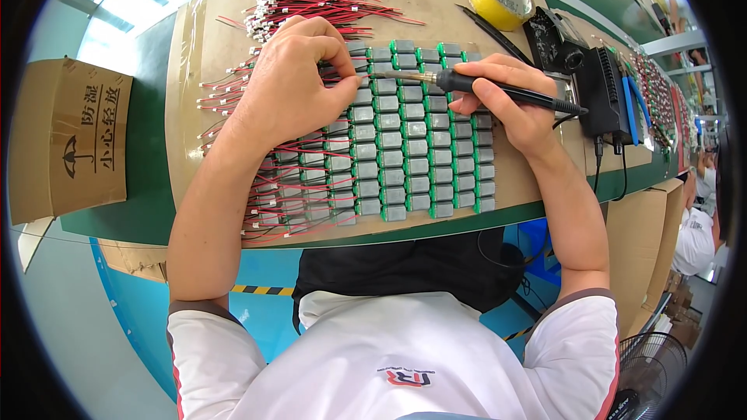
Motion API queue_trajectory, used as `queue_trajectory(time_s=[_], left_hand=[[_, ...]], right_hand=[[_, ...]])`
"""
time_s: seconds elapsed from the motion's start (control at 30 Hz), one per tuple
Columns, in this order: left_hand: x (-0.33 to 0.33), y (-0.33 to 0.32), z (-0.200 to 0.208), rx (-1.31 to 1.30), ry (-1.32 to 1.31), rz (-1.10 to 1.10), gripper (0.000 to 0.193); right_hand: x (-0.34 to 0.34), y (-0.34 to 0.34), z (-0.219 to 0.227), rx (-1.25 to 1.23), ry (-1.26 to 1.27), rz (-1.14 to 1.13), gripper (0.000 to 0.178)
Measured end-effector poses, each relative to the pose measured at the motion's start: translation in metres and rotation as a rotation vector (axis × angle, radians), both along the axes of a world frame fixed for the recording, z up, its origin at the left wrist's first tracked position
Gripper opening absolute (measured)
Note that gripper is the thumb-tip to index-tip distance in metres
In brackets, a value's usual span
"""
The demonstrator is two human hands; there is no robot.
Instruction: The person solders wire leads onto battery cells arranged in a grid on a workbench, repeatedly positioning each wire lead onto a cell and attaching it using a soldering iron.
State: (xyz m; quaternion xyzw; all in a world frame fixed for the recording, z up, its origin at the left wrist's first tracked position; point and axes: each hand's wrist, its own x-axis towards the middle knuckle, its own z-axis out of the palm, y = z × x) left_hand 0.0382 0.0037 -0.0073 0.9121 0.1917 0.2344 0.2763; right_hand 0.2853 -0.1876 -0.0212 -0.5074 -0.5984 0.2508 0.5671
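Observation:
My right hand (510, 93) grips a soldering iron (447, 80) by its black handle, its metal tip pointing left toward my other hand. The thumb and forefinger of my left hand (303, 78) are pinched together on a thin wire, mostly hidden by the fingers, next to the iron's tip. Both hands are over the upper part of a block of small grey modules with green edges (416, 148), set in close rows. Red and black wires with white connectors (288, 194) spread across the left-hand columns, partly under my left forearm.
A pile of red and black leads (311, 8) lies at the far left of the brown board. Far right are a yellow tape roll (502, 1), a black pen-like tool (494, 33), a soldering station (603, 93) and blue-handled pliers (634, 109). A cardboard box (70, 136) stands left.

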Motion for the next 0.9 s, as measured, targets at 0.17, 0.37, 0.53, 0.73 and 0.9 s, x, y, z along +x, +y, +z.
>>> queue_trajectory(time_s=[0.17,0.37,0.53,0.73,0.9], left_hand=[[0.001,0.000,0.000,0.006,-0.002,0.000,0.009],[0.001,0.000,0.001,0.002,-0.011,-0.004,0.008],[0.002,0.001,-0.001,0.023,-0.011,-0.014,0.010],[-0.002,0.001,-0.003,0.047,-0.011,-0.016,0.012],[0.000,0.000,0.000,0.033,-0.022,-0.028,0.012]], right_hand=[[-0.001,-0.001,0.001,-0.009,-0.013,-0.003,0.023],[0.002,0.000,-0.002,0.030,-0.001,0.006,0.023],[0.000,0.002,0.002,0.060,0.073,-0.038,0.025],[0.003,0.037,0.020,0.032,-0.030,-0.081,0.028],[0.016,0.098,0.019,0.186,-0.545,-0.109,0.022]])
